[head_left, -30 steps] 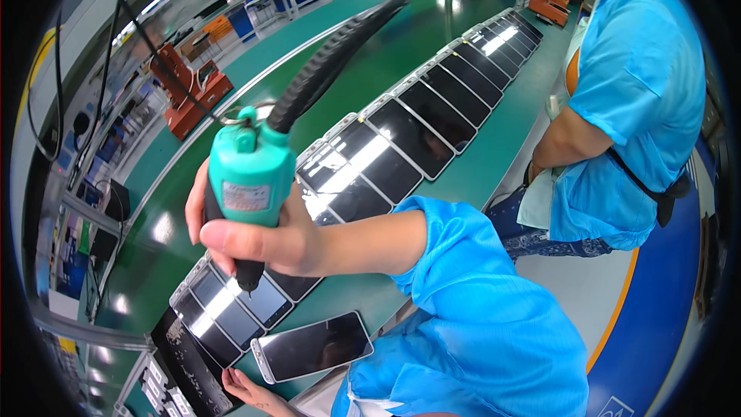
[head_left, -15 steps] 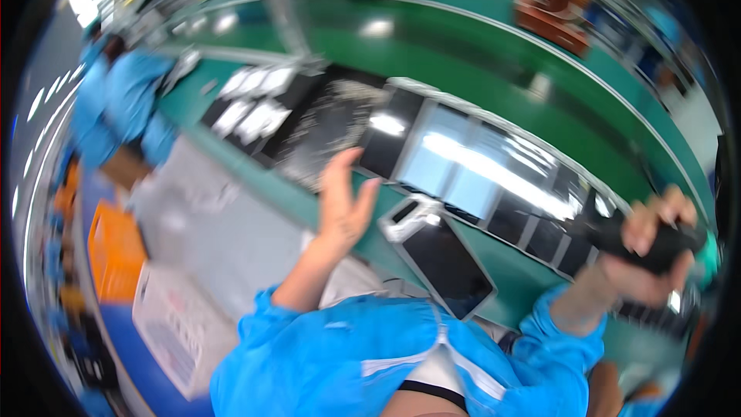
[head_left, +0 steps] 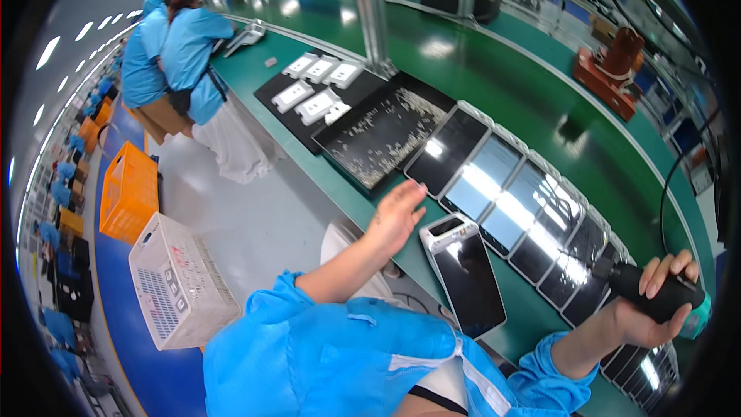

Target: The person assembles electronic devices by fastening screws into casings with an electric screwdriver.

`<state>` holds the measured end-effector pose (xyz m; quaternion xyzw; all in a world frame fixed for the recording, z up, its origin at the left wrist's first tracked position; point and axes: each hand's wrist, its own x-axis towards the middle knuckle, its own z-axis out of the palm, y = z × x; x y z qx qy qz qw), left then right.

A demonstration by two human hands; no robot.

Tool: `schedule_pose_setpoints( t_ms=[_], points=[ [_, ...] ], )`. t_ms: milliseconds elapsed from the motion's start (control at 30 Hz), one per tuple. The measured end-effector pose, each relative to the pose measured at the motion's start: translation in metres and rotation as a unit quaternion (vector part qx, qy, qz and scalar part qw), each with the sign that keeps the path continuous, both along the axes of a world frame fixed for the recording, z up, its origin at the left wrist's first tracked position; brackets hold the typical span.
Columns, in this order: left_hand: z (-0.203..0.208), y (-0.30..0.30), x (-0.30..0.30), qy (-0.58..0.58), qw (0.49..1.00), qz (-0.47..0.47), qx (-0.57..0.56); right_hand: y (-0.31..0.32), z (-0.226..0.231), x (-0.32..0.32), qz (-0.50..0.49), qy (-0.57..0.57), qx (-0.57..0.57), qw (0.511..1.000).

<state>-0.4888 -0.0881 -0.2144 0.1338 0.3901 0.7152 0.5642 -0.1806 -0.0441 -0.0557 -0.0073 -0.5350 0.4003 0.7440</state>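
My right hand (head_left: 656, 297) is wrapped around a black electric screwdriver (head_left: 648, 289) with a green end, its tip pointing left over the row of devices. My left hand (head_left: 397, 216) hovers near the table edge, thumb and forefinger apart, and I see nothing held between them. Just right of it lies a handheld device (head_left: 471, 286) with a dark screen and a white top section with a small dark window. Beyond the left hand is a black tray (head_left: 370, 143) strewn with small pale parts. A row of flat screen devices (head_left: 521, 201) stretches along the green table.
Several white housings (head_left: 318, 104) lie on a black mat at the far left of the table. Two people in blue (head_left: 181, 62) stand farther along it. An orange crate (head_left: 131, 193) and a white basket (head_left: 181, 286) are at left. A brown fixture (head_left: 614, 69) stands across the green surface.
The view has swung and sharpened. My left hand's fingers, spread wide earlier, are now closer together and more curled, near the row's left end. My right hand still grips the screwdriver.
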Motion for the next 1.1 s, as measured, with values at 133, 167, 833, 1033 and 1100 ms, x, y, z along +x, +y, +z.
schedule_pose_setpoints(
  t_ms=[133, 167, 833, 1033, 1100],
  points=[
    [0.004, 0.014, -0.007, -0.168, 0.980, 0.009, -0.102, -0.002, 0.003, 0.001, -0.031, 0.026, -0.007, 0.999],
    [0.002, 0.018, -0.007, -0.164, 0.981, 0.007, -0.106, -0.004, 0.004, 0.003, -0.033, 0.030, -0.010, 0.999],
    [0.005, 0.067, 0.004, -0.150, 0.988, 0.028, 0.007, -0.015, 0.013, -0.001, 0.007, 0.066, 0.012, 0.998],
    [-0.002, 0.065, 0.003, -0.009, 0.995, 0.029, 0.097, -0.016, 0.011, -0.001, 0.021, 0.032, 0.011, 0.999],
    [-0.001, 0.065, -0.001, -0.040, 0.992, 0.048, 0.106, -0.017, 0.010, -0.007, 0.024, 0.028, -0.006, 0.999]
  ],
)
